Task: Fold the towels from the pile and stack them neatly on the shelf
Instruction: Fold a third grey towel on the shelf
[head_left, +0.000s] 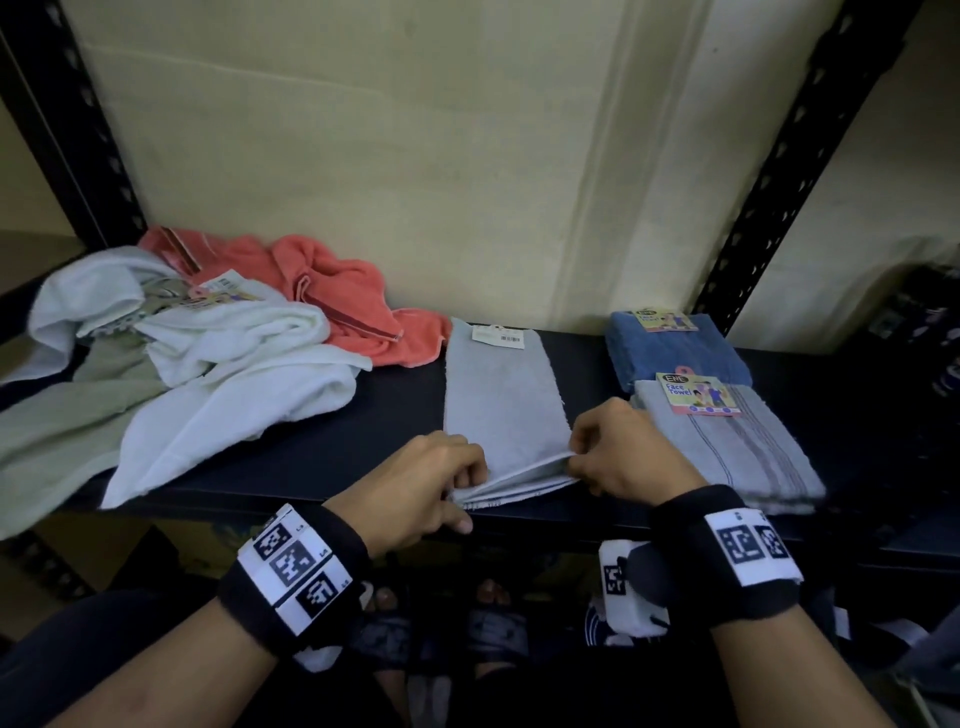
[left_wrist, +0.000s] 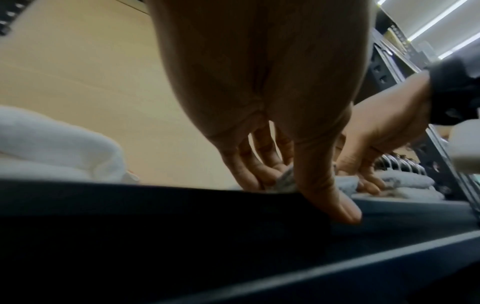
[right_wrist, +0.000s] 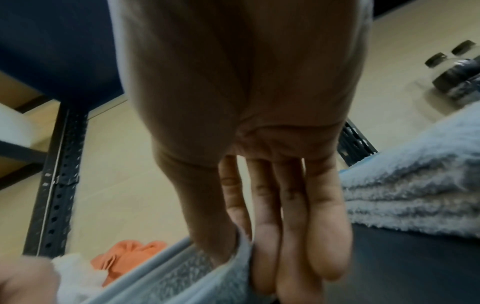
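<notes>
A grey towel (head_left: 501, 400), folded into a long strip with a barcode tag at its far end, lies on the dark shelf (head_left: 400, 405). My left hand (head_left: 457, 480) pinches the towel's near left corner; in the left wrist view that hand (left_wrist: 283, 183) has grey cloth between thumb and fingers. My right hand (head_left: 576, 460) pinches the near right corner, lifting the top layer. In the right wrist view the thumb and fingers (right_wrist: 291, 246) clamp the towel's grey edge (right_wrist: 182, 273).
An unfolded pile sits at the left: white towels (head_left: 249, 364), a pale green one (head_left: 57, 431), a coral one (head_left: 343, 296). At the right lie a folded blue towel (head_left: 675, 353) and a folded grey striped one (head_left: 737, 447). Black uprights (head_left: 789, 166) flank the shelf.
</notes>
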